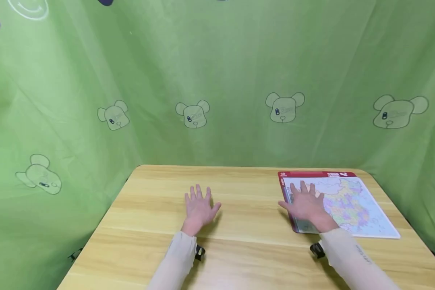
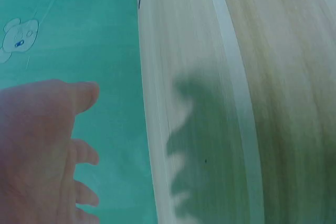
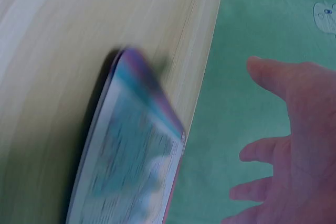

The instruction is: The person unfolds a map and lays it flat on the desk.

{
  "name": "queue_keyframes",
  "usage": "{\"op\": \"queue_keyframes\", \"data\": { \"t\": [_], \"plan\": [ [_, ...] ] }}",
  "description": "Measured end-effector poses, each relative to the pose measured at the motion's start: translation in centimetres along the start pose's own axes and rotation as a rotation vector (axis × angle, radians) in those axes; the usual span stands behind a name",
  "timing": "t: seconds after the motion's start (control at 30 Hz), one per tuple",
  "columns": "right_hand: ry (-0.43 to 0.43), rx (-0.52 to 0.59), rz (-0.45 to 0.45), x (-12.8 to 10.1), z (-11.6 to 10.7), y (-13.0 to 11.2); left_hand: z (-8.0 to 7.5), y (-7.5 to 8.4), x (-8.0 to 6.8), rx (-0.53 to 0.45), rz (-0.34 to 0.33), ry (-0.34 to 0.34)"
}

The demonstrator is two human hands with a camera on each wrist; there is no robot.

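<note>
A map board [image 1: 348, 209] with a red top band and a coloured map lies flat at the right side of the wooden table. My right hand [image 1: 306, 204] hovers over the board's left part, fingers spread and holding nothing. In the right wrist view the board [image 3: 131, 156] is below and beside that right hand [image 3: 299, 140], a gap showing between them. Over the left half of the table, my left hand [image 1: 198, 207] is held palm down with spread fingers. Its shadow falls on the wood in the left wrist view, apart from the hand [image 2: 42, 145].
The wooden table [image 1: 239, 221] has a straight far edge with rounded corners. A green curtain [image 1: 232, 60] printed with bear heads hangs behind it and on both sides. Dark wrist devices [image 1: 200, 253] sit under both sleeves.
</note>
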State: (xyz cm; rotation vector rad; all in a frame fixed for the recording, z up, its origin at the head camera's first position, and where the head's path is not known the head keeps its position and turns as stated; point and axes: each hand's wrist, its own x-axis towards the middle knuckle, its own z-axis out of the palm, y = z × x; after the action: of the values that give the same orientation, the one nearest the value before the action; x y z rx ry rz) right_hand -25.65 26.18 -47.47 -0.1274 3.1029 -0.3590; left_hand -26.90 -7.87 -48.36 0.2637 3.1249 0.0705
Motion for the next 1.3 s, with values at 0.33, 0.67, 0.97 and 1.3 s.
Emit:
{"op": "queue_keyframes", "data": {
  "t": [0.33,0.67,0.97,1.3],
  "plan": [
    [-0.021,0.056,-0.122,-1.7,-1.0,5.8,0.0,3.7,0.6,-0.045,0.234,-0.010],
    [-0.003,0.084,-0.168,-4.3,-1.4,12.4,0.5,9.6,0.3,0.094,0.402,-0.051],
    [0.030,0.058,-0.210,-6.2,-0.6,17.4,1.5,13.7,-0.1,0.165,0.511,-0.073],
    [0.047,0.029,-0.230,-7.5,0.1,20.7,2.7,17.4,-0.1,0.189,0.558,-0.116]
  ]
}}
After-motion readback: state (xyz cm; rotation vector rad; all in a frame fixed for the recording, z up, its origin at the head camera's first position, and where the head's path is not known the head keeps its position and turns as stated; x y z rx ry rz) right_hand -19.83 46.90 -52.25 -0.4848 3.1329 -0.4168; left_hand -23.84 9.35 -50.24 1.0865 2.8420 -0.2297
